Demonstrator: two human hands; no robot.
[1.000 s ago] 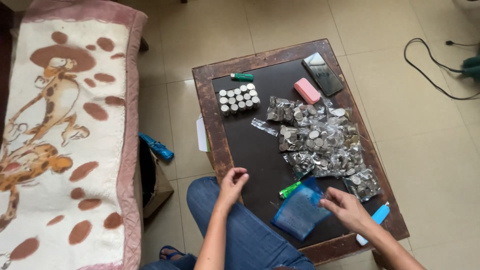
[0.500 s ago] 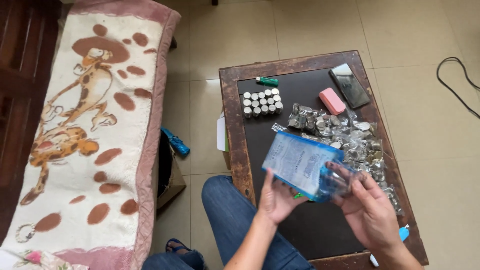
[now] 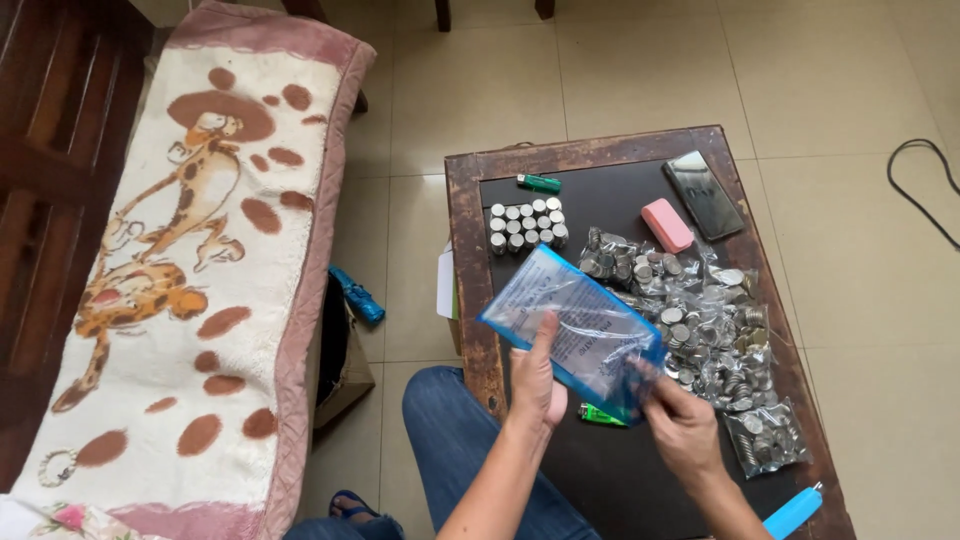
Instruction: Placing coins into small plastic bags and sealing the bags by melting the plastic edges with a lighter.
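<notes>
I hold a clear plastic bag with blue print (image 3: 575, 325) above the near part of a small dark wooden table (image 3: 465, 210). My left hand (image 3: 538, 382) grips its near left edge, thumb on top. My right hand (image 3: 680, 425) holds its lower right corner. A heap of small clear bags filled with silver coins (image 3: 705, 325) lies on the table to the right of the bag. Several short stacks of coins (image 3: 525, 223) stand in rows behind it.
A pink eraser-like block (image 3: 666, 224) and a dark phone (image 3: 703, 194) lie at the table's back right. Green lighters lie at the back (image 3: 538, 183) and under the bag (image 3: 598, 414). A blue lighter (image 3: 793, 513) sits at the near right corner. A blanket-covered bench (image 3: 190, 280) stands left.
My right hand picked the plastic bag up off the table's near side and my left hand came over from my knee to join it. Both now hold it raised and spread.
</notes>
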